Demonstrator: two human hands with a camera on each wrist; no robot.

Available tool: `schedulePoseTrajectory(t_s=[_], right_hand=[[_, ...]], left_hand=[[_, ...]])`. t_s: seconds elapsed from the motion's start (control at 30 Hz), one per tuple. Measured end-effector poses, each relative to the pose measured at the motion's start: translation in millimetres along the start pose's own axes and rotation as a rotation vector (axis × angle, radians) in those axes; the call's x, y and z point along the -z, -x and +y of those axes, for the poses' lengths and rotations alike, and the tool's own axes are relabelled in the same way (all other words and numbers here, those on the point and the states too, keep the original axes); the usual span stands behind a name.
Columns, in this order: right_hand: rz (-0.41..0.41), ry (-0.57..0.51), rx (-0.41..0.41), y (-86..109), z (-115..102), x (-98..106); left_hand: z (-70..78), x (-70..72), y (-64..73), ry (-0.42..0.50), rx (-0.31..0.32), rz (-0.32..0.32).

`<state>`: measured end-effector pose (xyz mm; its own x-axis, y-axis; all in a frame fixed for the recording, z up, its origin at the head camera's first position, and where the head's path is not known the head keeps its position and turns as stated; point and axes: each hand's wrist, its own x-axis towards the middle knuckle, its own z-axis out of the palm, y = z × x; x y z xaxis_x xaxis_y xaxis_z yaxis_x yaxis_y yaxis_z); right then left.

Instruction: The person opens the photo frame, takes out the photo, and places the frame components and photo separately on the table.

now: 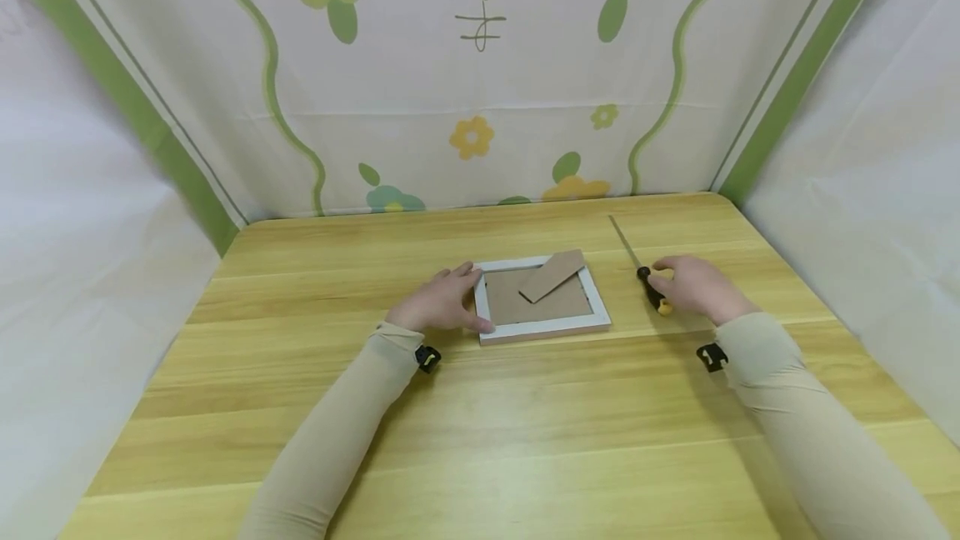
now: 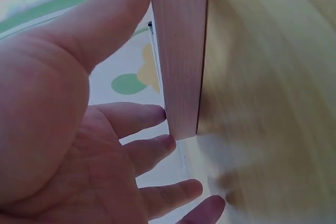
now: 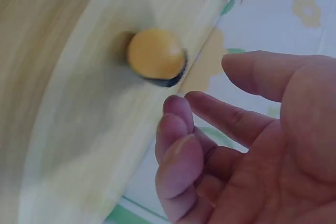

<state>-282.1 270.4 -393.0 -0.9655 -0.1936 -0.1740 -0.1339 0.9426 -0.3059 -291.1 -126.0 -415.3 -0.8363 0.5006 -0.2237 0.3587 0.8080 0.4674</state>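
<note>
A white picture frame (image 1: 546,327) lies face down on the wooden table, its brown backing board (image 1: 501,297) showing. The brown stand leg (image 1: 553,275) slants across the board to the far right corner. My left hand (image 1: 438,301) rests at the frame's left side, with thumb and fingers spread; in the left wrist view, fingertips touch the edge of the frame (image 2: 181,56). To the right of the frame lies a screwdriver (image 1: 651,288) with a black and yellow handle, its shaft pointing away. My right hand (image 1: 697,286) hovers beside that handle, fingers loosely bent, holding nothing.
The wooden table (image 1: 480,423) ends at the back against a hanging white cloth (image 1: 420,65) printed with flowers. Similar pale cloth stands along both sides. Each wrist carries a small black camera mount (image 1: 427,358).
</note>
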Motion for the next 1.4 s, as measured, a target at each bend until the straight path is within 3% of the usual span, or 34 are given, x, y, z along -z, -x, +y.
schedulePoseTrajectory(t_s=[0.4, 0.77, 0.93, 1.13, 1.4], right_hand=[[-0.002, 0.023, -0.027, -11.5, 9.5, -19.2], [0.008, 0.039, -0.02, -16.5, 8.6, -25.0], [-0.013, -0.013, -0.042, -14.9, 8.8, -24.3], [-0.058, -0.155, -0.098, -6.2, 10.2, -17.8], [-0.008, -0.218, -0.102, 4.5, 7.0, -2.3]], left_hand=[[-0.7, 0.2, -1.2, -0.02, -0.004, -0.01], [-0.9, -0.8, -2.3, -0.051, 0.02, -0.015], [-0.7, -1.9, -1.9, -0.039, 0.032, -0.021], [0.3, -1.8, -2.4, -0.04, 0.038, -0.029], [-1.8, -2.2, -2.8, -0.043, 0.04, -0.024]])
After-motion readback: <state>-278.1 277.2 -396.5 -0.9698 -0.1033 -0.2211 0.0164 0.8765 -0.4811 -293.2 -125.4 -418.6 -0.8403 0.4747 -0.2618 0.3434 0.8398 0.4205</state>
